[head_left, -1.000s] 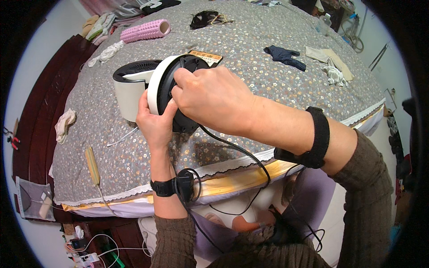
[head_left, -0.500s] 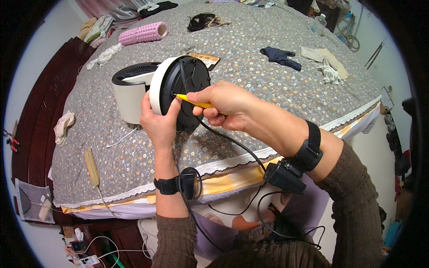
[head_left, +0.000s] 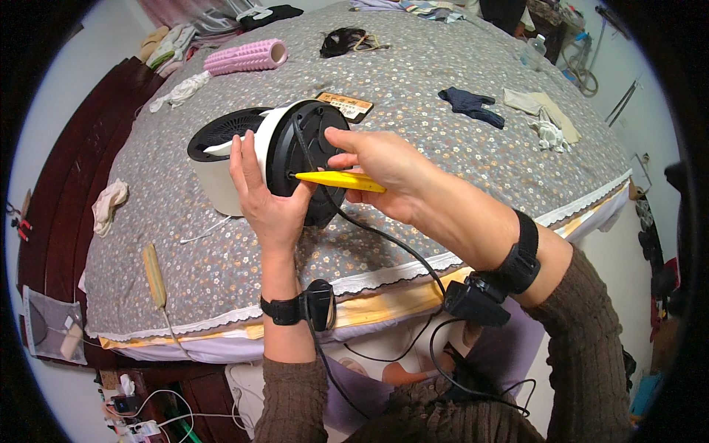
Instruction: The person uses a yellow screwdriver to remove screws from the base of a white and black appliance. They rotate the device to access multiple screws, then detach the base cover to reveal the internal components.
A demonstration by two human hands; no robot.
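L hand (head_left: pixel 273 210) grips white appliance (head_left: pixel 269 124) by its rim, black base (head_left: pixel 325 140) facing R. Yellow tool (head_left: pixel 340 179) lies approx. horiz. betw. hands, tip L at base, butt by R hand (head_left: pixel 391 170), the nearer; fingers half-curled, firm hold unclear. Tip's seat & appliance's far side hidden.

Yellow tool (head_left: pixel 340 180), black-white base (head_left: pixel 286 140), floral grey bedspread (head_left: pixel 413 81)
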